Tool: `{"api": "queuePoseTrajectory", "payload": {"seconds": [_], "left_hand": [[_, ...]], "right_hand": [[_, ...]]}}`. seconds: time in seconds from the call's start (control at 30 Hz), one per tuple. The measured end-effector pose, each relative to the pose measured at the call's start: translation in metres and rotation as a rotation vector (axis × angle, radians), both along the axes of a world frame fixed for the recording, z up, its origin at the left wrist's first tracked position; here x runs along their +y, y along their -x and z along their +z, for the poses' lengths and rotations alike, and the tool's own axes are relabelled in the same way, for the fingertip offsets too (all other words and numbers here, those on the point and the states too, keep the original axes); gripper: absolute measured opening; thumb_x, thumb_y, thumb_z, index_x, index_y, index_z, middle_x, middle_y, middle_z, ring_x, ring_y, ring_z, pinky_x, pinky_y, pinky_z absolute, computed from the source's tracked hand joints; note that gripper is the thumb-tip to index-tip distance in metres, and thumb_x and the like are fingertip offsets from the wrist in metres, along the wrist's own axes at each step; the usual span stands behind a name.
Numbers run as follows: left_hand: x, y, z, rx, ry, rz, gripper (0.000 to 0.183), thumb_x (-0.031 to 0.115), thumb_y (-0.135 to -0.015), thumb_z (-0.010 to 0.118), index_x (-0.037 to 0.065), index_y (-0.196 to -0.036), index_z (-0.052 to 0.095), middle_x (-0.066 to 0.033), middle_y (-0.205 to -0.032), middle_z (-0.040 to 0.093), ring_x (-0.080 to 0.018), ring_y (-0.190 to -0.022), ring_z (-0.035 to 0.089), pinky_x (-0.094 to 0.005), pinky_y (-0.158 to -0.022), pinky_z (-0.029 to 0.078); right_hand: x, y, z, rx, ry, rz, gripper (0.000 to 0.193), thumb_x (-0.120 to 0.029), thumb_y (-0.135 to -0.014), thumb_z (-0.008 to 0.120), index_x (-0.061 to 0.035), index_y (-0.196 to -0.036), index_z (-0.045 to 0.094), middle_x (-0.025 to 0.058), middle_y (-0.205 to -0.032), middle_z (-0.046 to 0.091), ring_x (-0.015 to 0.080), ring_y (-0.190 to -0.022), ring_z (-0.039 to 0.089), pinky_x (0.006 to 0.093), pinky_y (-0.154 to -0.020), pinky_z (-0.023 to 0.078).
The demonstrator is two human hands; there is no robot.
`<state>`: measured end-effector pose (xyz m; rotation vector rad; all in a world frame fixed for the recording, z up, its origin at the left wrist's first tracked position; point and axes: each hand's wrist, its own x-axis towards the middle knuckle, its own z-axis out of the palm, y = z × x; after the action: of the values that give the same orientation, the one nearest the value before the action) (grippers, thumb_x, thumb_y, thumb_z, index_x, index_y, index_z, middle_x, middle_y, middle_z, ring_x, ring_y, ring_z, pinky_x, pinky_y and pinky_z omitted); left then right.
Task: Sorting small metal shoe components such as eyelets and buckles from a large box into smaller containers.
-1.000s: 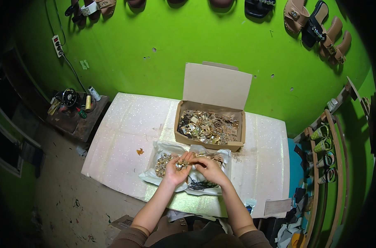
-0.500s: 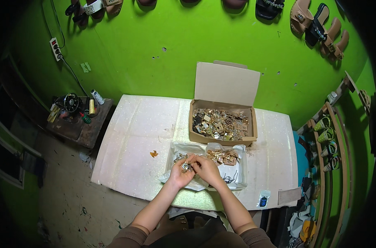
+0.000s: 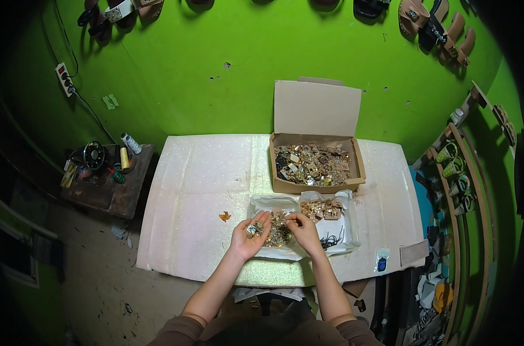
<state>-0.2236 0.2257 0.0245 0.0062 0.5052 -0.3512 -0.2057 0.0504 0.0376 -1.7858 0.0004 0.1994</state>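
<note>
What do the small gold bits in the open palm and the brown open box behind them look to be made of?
The small gold bits in the left hand look like polished metal: they glint, though plated plastic is possible. The brown open box looks like plain matte cardboard, with a folded flap and dull tan surface.

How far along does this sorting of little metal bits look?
Done: a small gold heap lies on the open plastic bag. In hand: the left hand cups several pieces while the right hand picks at the loose pile. Left: the cardboard box looks full.
</note>
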Motion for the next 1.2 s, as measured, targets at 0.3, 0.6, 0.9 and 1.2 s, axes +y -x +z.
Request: {"api": "queuePoseTrajectory", "payload": {"seconds": [0.3, 0.6, 0.9, 1.2], "left_hand": [[0.013, 0.001, -0.009, -0.043, 0.002, -0.033, 0.038, 0.013, -0.088, 0.029, -0.003, -0.121, 0.038, -0.0147, -0.124, 0.042, -0.0227, -0.117, 0.039, -0.037, -0.096, 0.036], [0.006, 0.005, -0.014, -0.198, -0.054, -0.156, 0.042, 0.016, -0.088, 0.025, -0.005, -0.121, 0.038, -0.0149, -0.125, 0.041, -0.0232, -0.116, 0.039, -0.0346, -0.099, 0.028], [-0.019, 0.004, -0.005, -0.196, -0.054, -0.098, 0.042, 0.016, -0.087, 0.027, -0.005, -0.121, 0.037, -0.0149, -0.126, 0.04, -0.023, -0.115, 0.039, -0.0358, -0.099, 0.028], [-0.057, 0.004, -0.009, -0.165, -0.025, 0.057, 0.042, 0.016, -0.088, 0.027, -0.001, -0.125, 0.035, -0.0122, -0.128, 0.04, -0.0192, -0.115, 0.04, -0.0313, -0.095, 0.031]], "right_hand": [[0.023, 0.014, 0.006, -0.157, 0.087, -0.007, 0.017, -0.011, -0.078, 0.056, -0.001, -0.092, 0.059, 0.006, -0.078, 0.059, 0.0125, -0.071, 0.054, 0.0233, -0.065, 0.042], [0.043, 0.026, 0.017, -0.401, 0.499, 0.156, 0.017, -0.015, -0.074, 0.058, -0.0073, -0.089, 0.06, 0.0117, -0.085, 0.056, 0.0307, -0.08, 0.054, 0.0367, -0.068, 0.044], [0.019, 0.01, 0.019, -0.5, 0.418, 0.289, 0.015, -0.014, -0.076, 0.056, -0.0065, -0.089, 0.059, 0.0107, -0.09, 0.055, 0.0287, -0.082, 0.055, 0.035, -0.07, 0.044], [-0.023, -0.014, 0.025, -0.388, 0.267, 0.436, 0.014, -0.015, -0.074, 0.057, -0.0044, -0.083, 0.06, 0.0126, -0.085, 0.057, 0.0291, -0.076, 0.056, 0.0342, -0.068, 0.045]]}}
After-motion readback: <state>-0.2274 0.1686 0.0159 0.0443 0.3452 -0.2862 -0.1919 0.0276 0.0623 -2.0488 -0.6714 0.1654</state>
